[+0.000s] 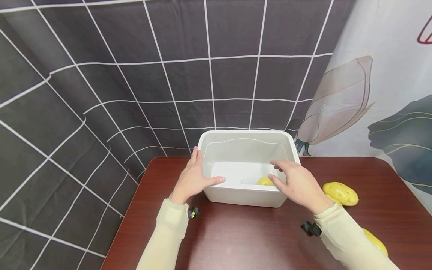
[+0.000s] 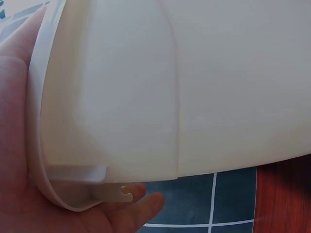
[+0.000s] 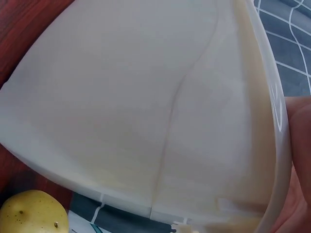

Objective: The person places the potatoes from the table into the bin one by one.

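Observation:
A white plastic bin (image 1: 241, 195) stands on the table against the back curtain, with a yellow potato (image 1: 265, 181) inside at its front right. At the bin's left front corner my left hand (image 1: 194, 180) lies along the outer side with straight fingers, its thumb across the front rim. In the left wrist view, its fingertips (image 2: 153, 206) show below the rim corner. My right hand (image 1: 300, 183) is at the right front corner, fingers loosely bent over the opening. The right wrist view shows that hand's skin (image 3: 301, 145) against the bin's rim (image 3: 282, 126).
Yellow potatoes lie on the reddish-brown table (image 1: 243, 240) to the right: one potato (image 1: 342, 193) beyond my right wrist, partly covering another, and a potato (image 1: 376, 242) half hidden by my sleeve. A dark grid-patterned curtain (image 1: 182, 78) hangs behind and at the left.

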